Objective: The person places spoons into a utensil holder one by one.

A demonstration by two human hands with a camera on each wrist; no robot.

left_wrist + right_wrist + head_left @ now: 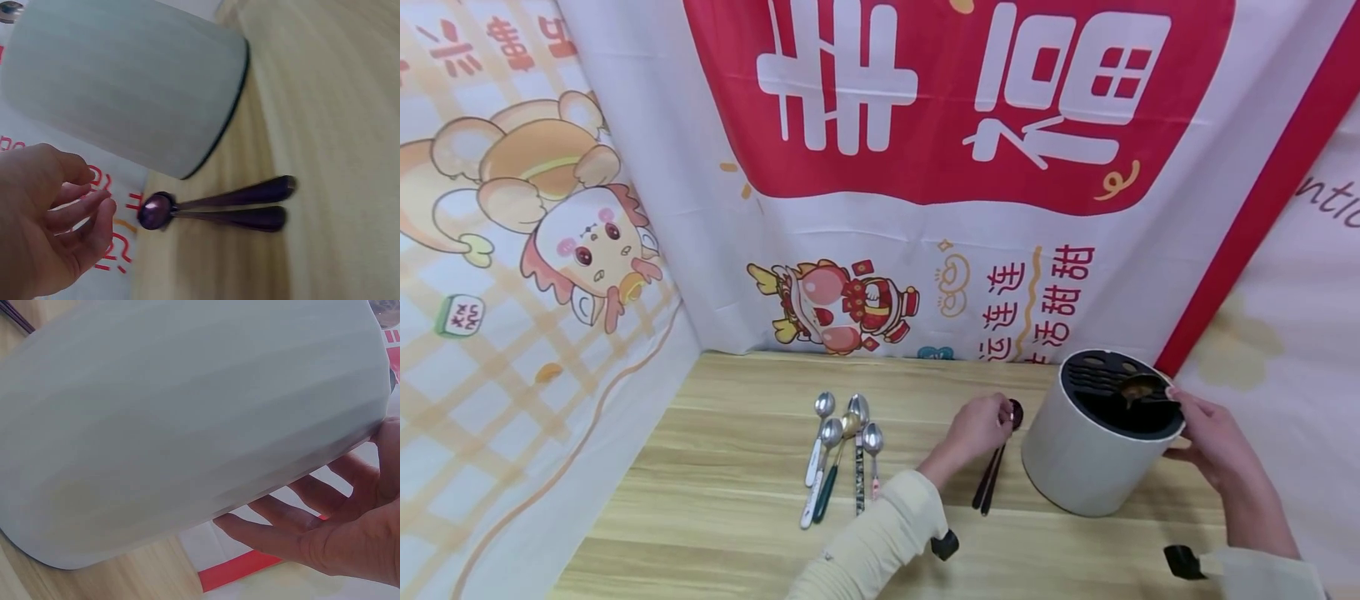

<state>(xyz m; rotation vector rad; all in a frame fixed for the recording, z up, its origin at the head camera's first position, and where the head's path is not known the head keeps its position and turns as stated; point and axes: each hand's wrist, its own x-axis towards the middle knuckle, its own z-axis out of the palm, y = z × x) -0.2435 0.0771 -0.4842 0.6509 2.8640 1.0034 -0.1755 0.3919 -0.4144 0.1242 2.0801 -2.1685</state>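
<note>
Two dark purple spoons lie with their bowls stacked and their handles slightly spread, beside the holder on the table. My left hand is over the bowl end of these spoons; in the left wrist view its fingers bend loosely around nothing. A round, pale utensil holder with a black slotted top stands at the right. My right hand holds it at the right side of its rim, thumb at the edge and fingertips against the outer wall. One shiny spoon bowl sticks up from the holder's opening.
Left of my left arm lie several spoons with silver or gold bowls and white, green, patterned or pink handles. A printed cloth hangs behind the wooden table, with more cloth at both sides.
</note>
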